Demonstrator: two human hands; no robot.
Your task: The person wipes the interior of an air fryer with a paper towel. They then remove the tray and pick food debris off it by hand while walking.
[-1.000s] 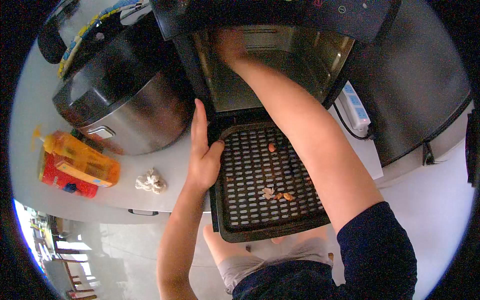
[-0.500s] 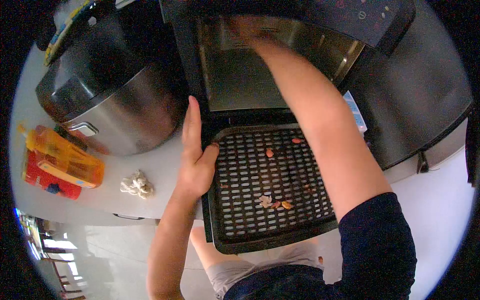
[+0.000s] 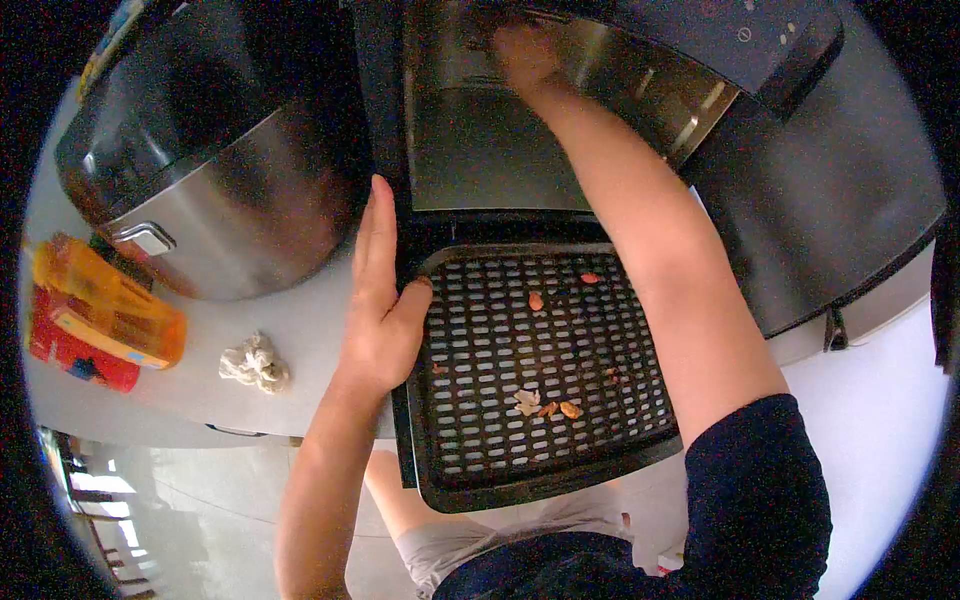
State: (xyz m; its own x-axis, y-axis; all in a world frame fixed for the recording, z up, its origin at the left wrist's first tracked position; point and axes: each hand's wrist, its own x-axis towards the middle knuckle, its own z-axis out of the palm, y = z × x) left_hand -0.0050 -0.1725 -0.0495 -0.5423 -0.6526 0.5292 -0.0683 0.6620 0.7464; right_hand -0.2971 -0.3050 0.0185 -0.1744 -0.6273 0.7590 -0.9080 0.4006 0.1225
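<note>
A black perforated tray (image 3: 545, 345) lies on the lowered door of an air fryer oven, with a few reddish and tan food scraps on it. My left hand (image 3: 385, 320) rests along the tray's left side, fingers stretched out flat and thumb at the rim. Deep inside the metal-lined oven cavity (image 3: 480, 150) is my right hand (image 3: 527, 58), near the back wall. Its fingers are dim and blurred, so what they touch or hold cannot be made out. My right forearm passes over the tray's right edge.
A steel and black rice cooker (image 3: 240, 200) stands close on the left. Beside it are an orange package (image 3: 115, 305), a red package (image 3: 80, 345) and a crumpled whitish cloth (image 3: 254, 362) on the counter (image 3: 310, 340). A dark surface (image 3: 820, 190) lies to the right.
The view has shifted slightly. My right hand, blurred at the upper back of the cavity before, now shows a little more clearly and lower. My left hand stays at the tray's side.
</note>
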